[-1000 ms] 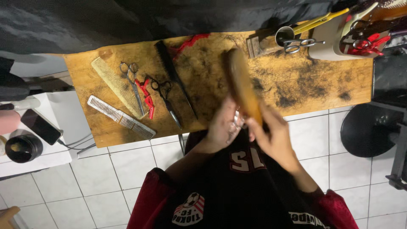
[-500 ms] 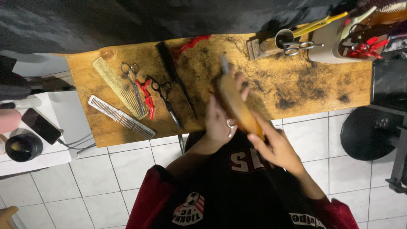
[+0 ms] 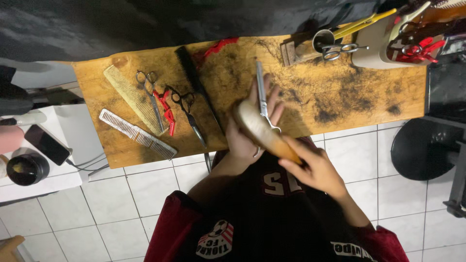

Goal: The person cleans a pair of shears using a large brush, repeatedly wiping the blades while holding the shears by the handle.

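Left hand [image 3: 250, 136] is up over the near edge of the hair-strewn wooden board [image 3: 349, 97], fingers wrapped around a slim silver pair of scissors [image 3: 262, 94] — blades pointing away, towards the board's far side. Right hand [image 3: 315, 167] grips the orange-brown handle of a pale-bristled wooden brush [image 3: 259, 131], and the bristle end lies right against the scissors and the left palm. Off to the left on the board — a cream wide-toothed comb [image 3: 127, 97], a white comb [image 3: 137, 134], a long black comb [image 3: 190, 73], two more pairs of scissors [image 3: 151, 97] and red clips [image 3: 166, 109].
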